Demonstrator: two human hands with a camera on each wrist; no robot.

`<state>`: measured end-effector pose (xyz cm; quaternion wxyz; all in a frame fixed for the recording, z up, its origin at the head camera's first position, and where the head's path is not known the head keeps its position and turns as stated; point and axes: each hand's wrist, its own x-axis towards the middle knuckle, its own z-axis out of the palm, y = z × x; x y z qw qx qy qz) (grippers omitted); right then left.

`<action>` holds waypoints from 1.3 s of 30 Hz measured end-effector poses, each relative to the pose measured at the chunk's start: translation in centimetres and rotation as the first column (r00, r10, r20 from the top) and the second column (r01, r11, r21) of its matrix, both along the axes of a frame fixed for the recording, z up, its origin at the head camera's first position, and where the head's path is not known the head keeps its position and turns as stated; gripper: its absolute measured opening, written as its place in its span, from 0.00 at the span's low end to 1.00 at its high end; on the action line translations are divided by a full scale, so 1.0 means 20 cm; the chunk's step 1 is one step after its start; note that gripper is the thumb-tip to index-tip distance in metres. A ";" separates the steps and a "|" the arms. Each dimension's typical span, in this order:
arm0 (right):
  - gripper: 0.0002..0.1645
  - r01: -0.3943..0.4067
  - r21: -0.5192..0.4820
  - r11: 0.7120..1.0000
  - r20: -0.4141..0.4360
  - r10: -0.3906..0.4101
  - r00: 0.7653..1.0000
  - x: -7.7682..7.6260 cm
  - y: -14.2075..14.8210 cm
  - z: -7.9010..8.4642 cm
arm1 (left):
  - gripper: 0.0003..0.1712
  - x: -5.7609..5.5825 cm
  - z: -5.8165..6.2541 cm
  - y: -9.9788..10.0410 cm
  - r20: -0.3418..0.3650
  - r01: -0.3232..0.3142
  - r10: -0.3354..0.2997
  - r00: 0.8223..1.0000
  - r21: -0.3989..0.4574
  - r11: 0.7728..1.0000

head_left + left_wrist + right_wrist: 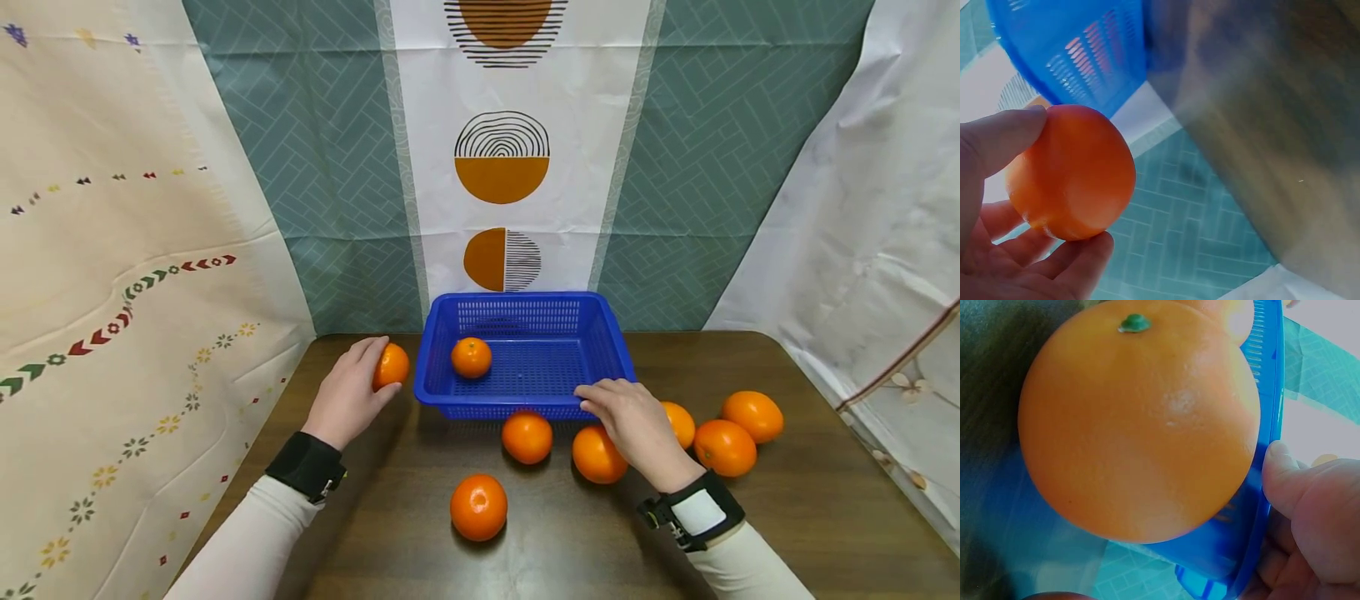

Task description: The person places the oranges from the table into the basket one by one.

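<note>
My left hand [350,394] grips an orange [393,367] just left of the blue plastic basket [525,412]. The left wrist view shows that orange [1075,175] held between the thumb and the curled fingers, raised beside the basket's wall. At the basket's front right, my right hand [633,421] holds the rim. In the right wrist view its thumb [1280,465] lies against the rim [1266,434], with the other fingers partly hidden beyond it. A single orange [471,357] sits inside the basket, toward its left side.
On the brown table [390,542], one orange [527,437] stands before the basket and another [478,507] lies nearer. Beneath the right hand is an orange [598,457]; several more [725,447] cluster to its right. A patterned cloth [322,167] hangs behind the table.
</note>
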<state>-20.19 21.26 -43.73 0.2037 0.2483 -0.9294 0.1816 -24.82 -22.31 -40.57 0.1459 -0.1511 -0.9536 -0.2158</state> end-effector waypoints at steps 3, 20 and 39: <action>0.14 0.000 -0.003 1.000 0.007 0.000 1.000 0.00 0.00 0.00 | 0.45 0.01 0.03 0.02 -0.018 0.012 -0.012 1.000 -0.002 1.000; 0.14 -0.001 -0.010 1.000 0.003 0.001 1.000 0.01 0.00 0.01 | 0.46 0.06 0.17 0.13 -0.045 0.051 -0.052 0.998 -0.012 0.999; 0.14 0.000 -0.020 1.000 -0.002 0.000 1.000 -0.01 0.01 0.00 | 0.44 0.08 0.26 0.29 -0.041 0.116 -0.117 0.992 -0.020 0.993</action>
